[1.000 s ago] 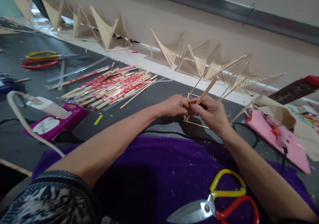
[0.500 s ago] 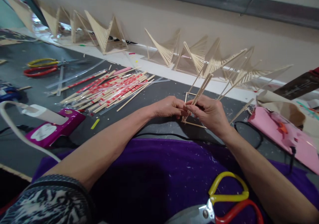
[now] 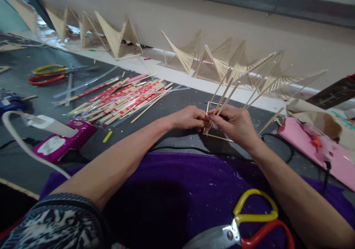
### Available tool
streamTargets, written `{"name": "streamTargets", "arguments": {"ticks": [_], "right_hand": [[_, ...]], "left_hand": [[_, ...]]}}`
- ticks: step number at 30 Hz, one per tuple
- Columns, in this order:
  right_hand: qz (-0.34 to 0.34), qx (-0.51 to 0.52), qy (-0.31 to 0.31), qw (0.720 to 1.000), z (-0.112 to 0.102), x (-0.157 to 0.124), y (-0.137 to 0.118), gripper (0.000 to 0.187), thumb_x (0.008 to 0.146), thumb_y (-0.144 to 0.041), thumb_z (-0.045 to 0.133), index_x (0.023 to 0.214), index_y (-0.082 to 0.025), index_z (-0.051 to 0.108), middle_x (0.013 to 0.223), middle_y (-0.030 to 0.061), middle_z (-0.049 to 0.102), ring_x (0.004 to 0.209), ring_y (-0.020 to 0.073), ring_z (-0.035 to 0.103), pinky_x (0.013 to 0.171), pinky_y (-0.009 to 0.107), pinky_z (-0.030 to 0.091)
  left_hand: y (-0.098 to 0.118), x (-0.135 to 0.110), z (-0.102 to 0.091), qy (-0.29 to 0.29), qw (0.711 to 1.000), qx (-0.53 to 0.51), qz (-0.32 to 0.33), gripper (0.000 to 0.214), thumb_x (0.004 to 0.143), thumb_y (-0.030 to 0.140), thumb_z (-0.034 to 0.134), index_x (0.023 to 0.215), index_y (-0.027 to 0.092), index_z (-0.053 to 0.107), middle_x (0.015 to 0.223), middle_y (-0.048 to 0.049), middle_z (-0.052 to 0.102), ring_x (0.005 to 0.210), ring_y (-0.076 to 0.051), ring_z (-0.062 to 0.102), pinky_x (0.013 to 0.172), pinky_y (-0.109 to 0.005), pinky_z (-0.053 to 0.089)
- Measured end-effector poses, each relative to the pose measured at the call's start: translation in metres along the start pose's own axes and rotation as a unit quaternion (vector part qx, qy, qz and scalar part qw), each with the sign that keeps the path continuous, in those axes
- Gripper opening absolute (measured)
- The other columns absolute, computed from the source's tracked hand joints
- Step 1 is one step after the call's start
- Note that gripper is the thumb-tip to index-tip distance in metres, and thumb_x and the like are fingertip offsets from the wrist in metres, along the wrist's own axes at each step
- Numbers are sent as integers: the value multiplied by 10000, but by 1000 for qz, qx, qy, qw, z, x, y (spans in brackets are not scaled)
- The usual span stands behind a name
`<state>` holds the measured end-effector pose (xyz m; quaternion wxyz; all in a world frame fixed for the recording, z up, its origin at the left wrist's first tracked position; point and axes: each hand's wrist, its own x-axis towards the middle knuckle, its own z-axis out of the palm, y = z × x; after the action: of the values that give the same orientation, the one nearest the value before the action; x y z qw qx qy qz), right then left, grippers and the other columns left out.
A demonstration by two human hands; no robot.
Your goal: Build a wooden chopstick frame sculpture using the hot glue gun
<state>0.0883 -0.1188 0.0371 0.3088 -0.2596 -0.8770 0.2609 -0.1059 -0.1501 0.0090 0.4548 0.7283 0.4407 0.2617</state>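
Note:
A small frame of thin wooden sticks (image 3: 220,137) stands on the grey table in front of me. My left hand (image 3: 190,118) is closed at its near left corner, with the thumb and fingers pinched on the frame's stick. My right hand (image 3: 237,125) is closed around a few slim wooden sticks (image 3: 227,98) that rise at a slant above the fingers. Their lower ends meet the frame near my left fingertips, and the exact contact is hidden by the fingers.
Red-banded chopsticks (image 3: 124,99) in clear wrappers lie left. Finished stick models (image 3: 183,53) line the wall. Yellow-and-red scissors (image 3: 230,234) rest on the purple cloth (image 3: 172,190) at my lap. A magenta device (image 3: 65,140) with a white cable sits left; a pink sheet (image 3: 318,149) lies right.
The sticks in my right hand have spread apart at their upper ends, where they were bunched together before. Both hands stay at the frame's corner. The view has shifted slightly.

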Motion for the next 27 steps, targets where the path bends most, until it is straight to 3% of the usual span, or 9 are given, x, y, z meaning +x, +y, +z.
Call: {"name": "streamTargets", "arguments": {"ticks": [5,8,12,18,27], "right_hand": [[-7,-15,9,1000,2,1,1,182,833,-179,569,749,-157,729,752,54,704,653,123,617,551,229,415],[3,-10,10,1000,3,2,3,173,827,-169,574,769,-160,737,778,52,711,668,123,627,568,231,428],[-5,-15,16,1000,4,3,2,176,818,-149,575,748,-149,737,774,55,717,646,112,622,576,231,433],[-9,-26,25,999,5,3,3,185,809,-139,572,716,-145,731,758,54,718,606,98,606,559,232,422],[-5,-22,26,999,7,2,6,168,820,-162,578,756,-168,733,754,31,713,639,113,622,583,239,434]], "left_hand": [[-2,0,-2,-13,997,78,1,138,743,217,650,825,155,742,774,0,636,701,-105,568,684,-231,410],[1,1,2,-13,994,105,-31,147,729,220,667,842,161,742,730,14,635,686,-102,558,666,-224,380],[6,2,9,20,988,131,-74,125,708,223,693,794,143,737,648,19,622,626,-103,545,623,-230,353],[5,5,13,50,984,131,-112,119,694,204,695,785,143,742,685,-3,673,681,-132,585,634,-237,369],[9,5,15,18,978,195,-74,112,733,180,621,784,153,717,744,6,688,711,-122,600,657,-210,387]]}}
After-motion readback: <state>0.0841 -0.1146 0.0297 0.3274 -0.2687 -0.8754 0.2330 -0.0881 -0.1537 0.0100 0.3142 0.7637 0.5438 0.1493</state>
